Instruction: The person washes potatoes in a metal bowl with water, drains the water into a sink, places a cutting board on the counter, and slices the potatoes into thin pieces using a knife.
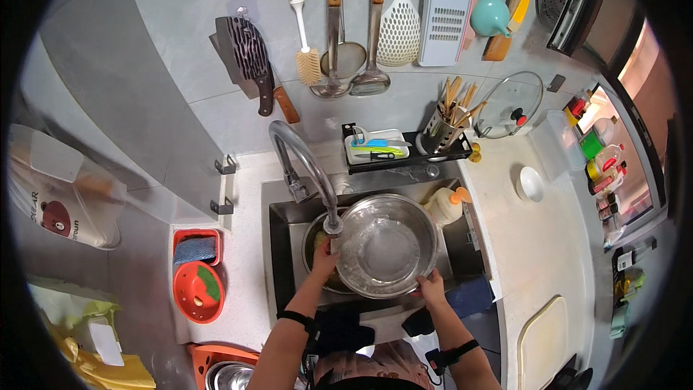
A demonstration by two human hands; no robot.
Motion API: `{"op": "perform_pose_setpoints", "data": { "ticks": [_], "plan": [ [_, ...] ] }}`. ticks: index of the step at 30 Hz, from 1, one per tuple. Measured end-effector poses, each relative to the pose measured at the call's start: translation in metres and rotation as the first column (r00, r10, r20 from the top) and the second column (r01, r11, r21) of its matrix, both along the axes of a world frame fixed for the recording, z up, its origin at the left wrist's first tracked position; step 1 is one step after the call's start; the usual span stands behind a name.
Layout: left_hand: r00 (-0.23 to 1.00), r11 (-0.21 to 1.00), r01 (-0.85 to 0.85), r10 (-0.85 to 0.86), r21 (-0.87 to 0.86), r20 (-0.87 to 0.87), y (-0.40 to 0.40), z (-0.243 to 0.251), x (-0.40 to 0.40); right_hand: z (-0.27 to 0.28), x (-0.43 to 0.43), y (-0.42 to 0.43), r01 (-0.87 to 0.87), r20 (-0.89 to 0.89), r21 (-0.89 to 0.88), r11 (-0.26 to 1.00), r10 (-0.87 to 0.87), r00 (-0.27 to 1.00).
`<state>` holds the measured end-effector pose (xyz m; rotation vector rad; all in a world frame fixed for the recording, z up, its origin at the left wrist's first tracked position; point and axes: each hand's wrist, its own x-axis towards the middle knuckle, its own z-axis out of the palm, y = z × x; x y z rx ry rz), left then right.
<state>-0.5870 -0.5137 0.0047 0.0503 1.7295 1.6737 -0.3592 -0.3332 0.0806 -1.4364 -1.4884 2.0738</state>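
A wide stainless steel bowl (pixel 387 246) with some clear water in it is held over the sink (pixel 281 276). My left hand (pixel 325 260) grips its left rim, just below the spout of the chrome faucet (pixel 303 151). On the lower right rim is my right hand (pixel 431 287), also gripping. Beneath the bowl, at its left, part of another metal vessel (pixel 309 244) shows; its contents are mostly hidden. A pump bottle with an orange top (pixel 446 207) stands in the sink's back right corner.
Left of the sink are a red basket (pixel 198 303) and a red tray (pixel 219 246) with a blue cloth. Behind it stands a black rack (pixel 373 165) with knives and a chopstick holder (pixel 437 132). A white bowl (pixel 529 184) and a cutting board (pixel 544 341) lie on the right counter.
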Motion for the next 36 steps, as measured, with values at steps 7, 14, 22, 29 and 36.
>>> {"op": "perform_pose_setpoints", "data": {
  "ticks": [7,14,22,29,36],
  "plan": [
    [0.974,0.950,-0.225,0.225,0.218,0.025,0.001,0.004,0.010,-0.037,-0.004,0.011,0.010,-0.113,0.147,0.989,0.006,0.994],
    [0.961,0.958,-0.273,0.269,0.088,0.058,-0.019,-0.029,0.017,-0.044,0.005,0.008,-0.050,-0.178,0.138,0.989,0.074,0.981],
    [0.930,0.921,-0.335,0.289,0.197,0.229,-0.051,0.034,0.045,-0.114,-0.038,0.053,0.007,-0.222,0.081,0.997,0.011,0.975],
    [0.941,0.787,-0.307,0.165,0.535,0.296,-0.071,0.143,0.068,-0.110,-0.088,0.024,-0.152,0.191,-0.082,0.985,0.165,0.968],
    [0.978,0.739,-0.195,0.100,0.645,0.182,-0.044,0.216,0.057,-0.073,-0.095,-0.015,-0.576,0.204,-0.495,0.651,0.731,0.651]
  ]
}}
